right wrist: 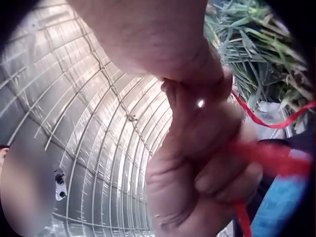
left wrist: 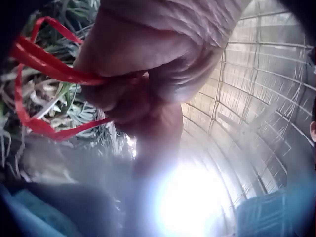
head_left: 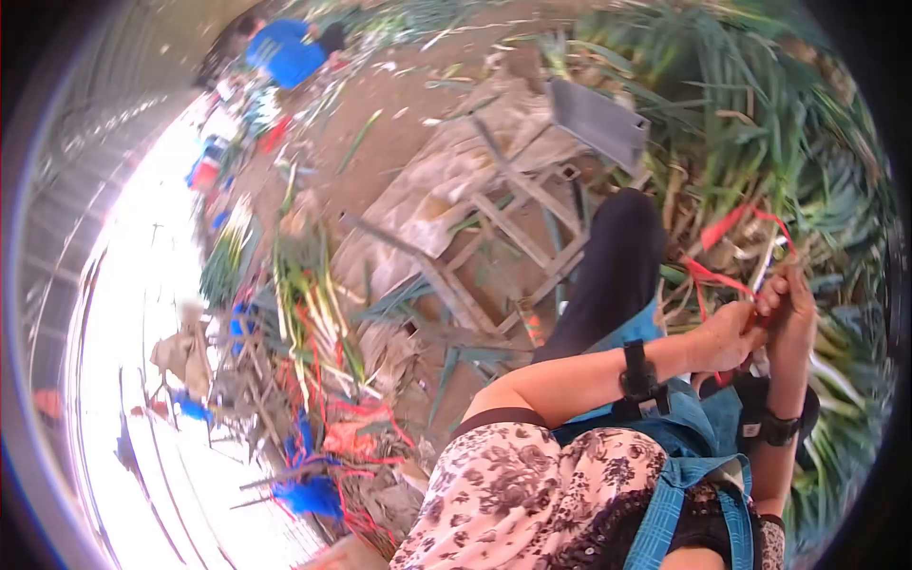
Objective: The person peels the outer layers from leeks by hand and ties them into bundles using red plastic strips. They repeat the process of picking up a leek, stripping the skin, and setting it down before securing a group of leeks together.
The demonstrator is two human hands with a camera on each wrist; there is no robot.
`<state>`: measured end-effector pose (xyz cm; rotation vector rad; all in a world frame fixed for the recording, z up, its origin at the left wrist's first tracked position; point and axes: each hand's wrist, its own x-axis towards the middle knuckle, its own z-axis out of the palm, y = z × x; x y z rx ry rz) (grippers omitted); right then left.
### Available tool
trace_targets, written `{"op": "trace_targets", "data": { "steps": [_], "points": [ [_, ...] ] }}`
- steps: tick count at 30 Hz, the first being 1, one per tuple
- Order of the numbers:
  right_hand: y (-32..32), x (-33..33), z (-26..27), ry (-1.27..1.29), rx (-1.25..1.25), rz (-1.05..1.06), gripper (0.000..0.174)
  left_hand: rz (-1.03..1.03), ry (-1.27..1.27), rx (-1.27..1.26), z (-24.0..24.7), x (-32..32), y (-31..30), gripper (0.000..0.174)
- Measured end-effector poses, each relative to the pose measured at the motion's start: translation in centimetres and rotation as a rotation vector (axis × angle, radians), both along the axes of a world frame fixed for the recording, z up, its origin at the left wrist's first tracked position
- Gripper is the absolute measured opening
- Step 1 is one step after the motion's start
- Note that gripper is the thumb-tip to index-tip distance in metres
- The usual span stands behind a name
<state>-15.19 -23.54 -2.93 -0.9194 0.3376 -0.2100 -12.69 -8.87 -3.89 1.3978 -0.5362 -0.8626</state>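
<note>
The red ribbon lies just beyond the grip and to its left, near the leeks; left hand and right hand both pinch it, fingers curled, neither clearly nearer; its looped length runs forward and leftward from the fingertips, with no single straight axis.

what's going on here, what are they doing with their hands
A person has both hands close together, working with a red strip. The left hand and the right hand both have curled fingers gripping it, with loops hanging out. Whether there is a knot is hidden by the fingers. Leafy green stalks lie in a big heap beside them.
</note>
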Motion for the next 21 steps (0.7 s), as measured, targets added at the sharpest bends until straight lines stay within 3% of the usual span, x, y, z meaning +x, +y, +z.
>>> {"op": "trace_targets", "data": {
  "steps": [1,3,4,5,6,7,8,9,10,11,12,13,14,15,16,17,19,20,21],
  "points": [
    [-0.2,0.2,0.5,-0.007,-0.064,-0.005,0.017,0.033,-0.007,0.003,0.0,0.6,1.5,0.021],
    [-0.5,0.8,1.6,0.024,-0.186,-0.064,0.019,0.352,-0.526,0.033,1.4,1.9,5.8,0.013],
    [-4.0,1.0,-0.5,0.039,-0.214,0.063,0.020,0.373,-0.313,0.053,6.4,2.3,10.6,0.013],
    [-7.2,1.4,-2.6,0.037,-0.210,0.079,0.020,0.487,-0.708,0.207,6.5,3.7,14.7,0.014],
    [-9.5,1.9,-4.6,0.026,-0.152,0.136,0.020,0.643,-0.518,0.130,6.8,4.3,19.7,0.024],
    [-11.2,2.2,-6.5,0.015,-0.092,0.193,0.020,0.822,-1.143,0.674,8.7,4.7,25.7,0.027],
    [-12.9,2.4,-8.6,0.013,-0.085,0.206,0.020,0.984,-1.244,0.938,11.5,3.5,30.9,0.027],
    [-14.3,2.1,-10.7,0.107,-0.033,0.042,0.019,1.102,-0.935,1.391,11.0,3.6,39.4,0.040],
    [-15.1,1.8,-12.5,0.202,0.017,-0.131,0.017,1.257,-1.013,1.705,12.8,1.9,45.1,0.041],
    [-15.1,1.8,-13.9,0.207,0.019,-0.146,0.017,1.231,-1.338,1.964,12.7,-0.2,53.4,0.039],
    [-15.4,1.5,-15.2,0.279,0.024,-0.082,0.013,1.333,-1.153,2.196,12.8,-2.6,58.9,0.027],
    [-16.5,0.2,-16.3,0.356,0.026,-0.046,0.010,1.269,-1.117,1.872,9.5,-6.3,70.2,0.028],
    [-14.2,-0.1,-15.2,0.358,-0.028,-0.081,0.010,1.212,-1.147,1.800,9.2,-4.7,63.7,0.028],
    [-13.3,-0.3,-15.4,0.302,-0.044,-0.038,0.009,1.165,-1.172,1.724,6.8,-1.4,61.6,0.028],
    [-10.4,-0.3,-13.3,0.364,-0.097,-0.171,0.010,1.112,-1.201,1.626,4.5,2.3,59.1,0.028],
    [-12.4,-0.6,-16.4,0.354,-0.057,-0.087,0.011,1.053,-1.234,1.517,2.6,6.6,55.9,0.028],
    [-9.5,-1.0,-11.9,0.376,-0.003,-0.085,0.013,0.947,-1.287,1.308,-0.3,13.9,49.1,0.028],
    [-8.1,-1.2,-9.8,0.461,-0.131,-0.137,0.013,0.909,-1.304,1.225,-0.5,16.6,46.8,0.028],
    [-7.8,-1.4,-9.7,0.498,-0.091,-0.138,0.016,0.879,-1.322,1.161,0.3,18.6,45.1,0.027]
  ]
}}
